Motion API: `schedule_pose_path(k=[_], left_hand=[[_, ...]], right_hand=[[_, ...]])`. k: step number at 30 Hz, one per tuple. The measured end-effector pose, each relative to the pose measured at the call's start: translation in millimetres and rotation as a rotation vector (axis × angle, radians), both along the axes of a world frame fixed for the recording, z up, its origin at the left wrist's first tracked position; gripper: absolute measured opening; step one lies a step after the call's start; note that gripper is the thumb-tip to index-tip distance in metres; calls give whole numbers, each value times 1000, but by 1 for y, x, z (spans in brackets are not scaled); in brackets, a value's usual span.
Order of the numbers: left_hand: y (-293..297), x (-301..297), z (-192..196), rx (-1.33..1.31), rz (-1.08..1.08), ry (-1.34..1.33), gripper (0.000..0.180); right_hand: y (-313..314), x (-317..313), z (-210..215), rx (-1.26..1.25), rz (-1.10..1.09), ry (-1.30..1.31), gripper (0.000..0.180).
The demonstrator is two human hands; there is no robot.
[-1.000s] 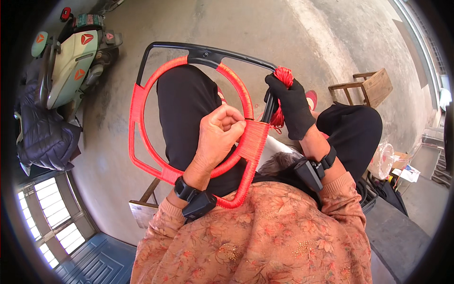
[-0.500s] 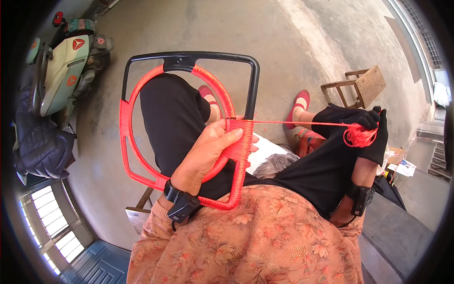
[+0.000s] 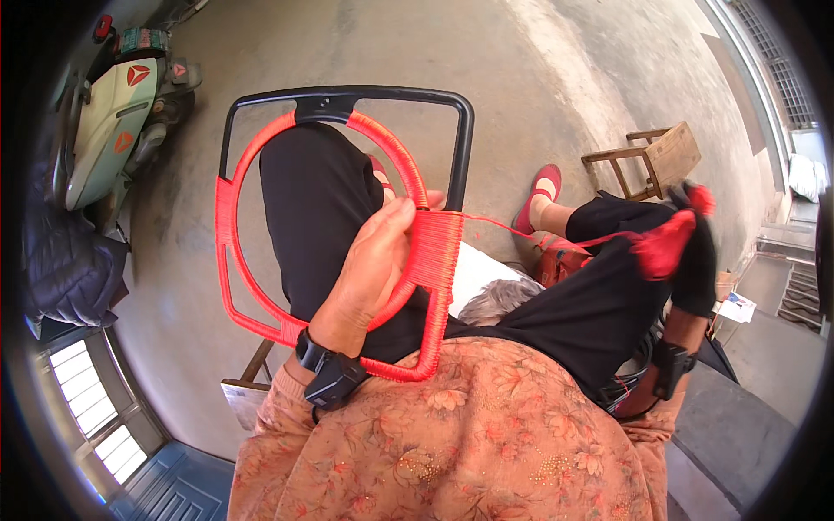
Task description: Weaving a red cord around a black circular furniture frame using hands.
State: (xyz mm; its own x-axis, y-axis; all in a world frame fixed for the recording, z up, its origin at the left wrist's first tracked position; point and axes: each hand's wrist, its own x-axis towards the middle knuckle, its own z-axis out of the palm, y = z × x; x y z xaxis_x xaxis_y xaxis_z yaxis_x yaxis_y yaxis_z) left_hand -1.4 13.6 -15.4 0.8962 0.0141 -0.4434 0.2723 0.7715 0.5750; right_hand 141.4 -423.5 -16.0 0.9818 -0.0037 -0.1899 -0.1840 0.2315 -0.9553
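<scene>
The black frame (image 3: 465, 130), with its ring wound in red cord (image 3: 228, 217), stands tilted on the person's lap above the black trousers. The left hand (image 3: 369, 269) has its grip clenched on the wrapped right bar, fingers curled behind it and mostly hidden. A thin red strand (image 3: 521, 227) runs taut from that bar to a red cord bundle (image 3: 665, 247) grasped in the right hand (image 3: 691, 252), whose dark glove hides the fingers. Beyond, a small wooden stool (image 3: 651, 156) stands on the concrete floor (image 3: 539, 78), and a scooter (image 3: 122, 113) is cut off at the upper left.
</scene>
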Motion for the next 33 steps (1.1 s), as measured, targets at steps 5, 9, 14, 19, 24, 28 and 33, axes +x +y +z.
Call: schedule_pose_path(k=[5,9,14,19,24,28,33], left_hand=[[0,-2,-10,317,-4,33,26],[1,-7,-12,406,-59,-19,23],[-1,-5,-8,755,186,-106,23],[-3,-7,4,1404,591,-341,21],[-6,-13,13,1394,522,-629,28],[-4,-11,10,1320,492,-418,34],[-1,-6,0,742,181,-100,25]], right_hand=[[168,-52,-22,-660,941,-38,52],[270,-60,-34,-674,1154,-146,57],[285,-37,-35,-417,888,-31,56],[281,-36,-2,-545,364,-617,63],[302,-56,25,-673,628,-1122,41],[291,-49,28,-359,618,-594,20],[186,-18,23,-1132,769,-784,19]])
